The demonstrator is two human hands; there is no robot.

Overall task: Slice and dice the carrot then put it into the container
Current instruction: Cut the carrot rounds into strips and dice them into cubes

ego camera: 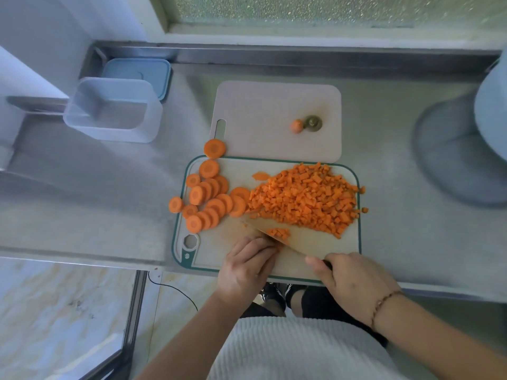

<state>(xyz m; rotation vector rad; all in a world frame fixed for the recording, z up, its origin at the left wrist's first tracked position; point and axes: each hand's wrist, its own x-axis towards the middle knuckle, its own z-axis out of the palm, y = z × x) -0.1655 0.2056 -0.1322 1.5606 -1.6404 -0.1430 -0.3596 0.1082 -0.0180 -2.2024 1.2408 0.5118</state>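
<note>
A green-rimmed cutting board (pixel 323 246) lies at the counter's front edge. A large heap of diced carrot (pixel 304 197) covers its right half, and several round carrot slices (pixel 208 197) lie on its left. My right hand (pixel 354 281) grips the handle of a knife (pixel 293 241), whose blade lies on the board with a few carrot bits (pixel 278 233) on it. My left hand (pixel 247 267), fingers curled, holds carrot pieces against the blade; those pieces are mostly hidden. A clear, empty container (pixel 115 111) stands at the far left.
A second, pale cutting board (pixel 263 105) lies behind the first, with the carrot's end pieces (pixel 306 124) on it. A blue lid (pixel 137 72) sits behind the container. One slice (pixel 175 204) lies off the board's left edge. A blue object (pixel 466 149) stands at right.
</note>
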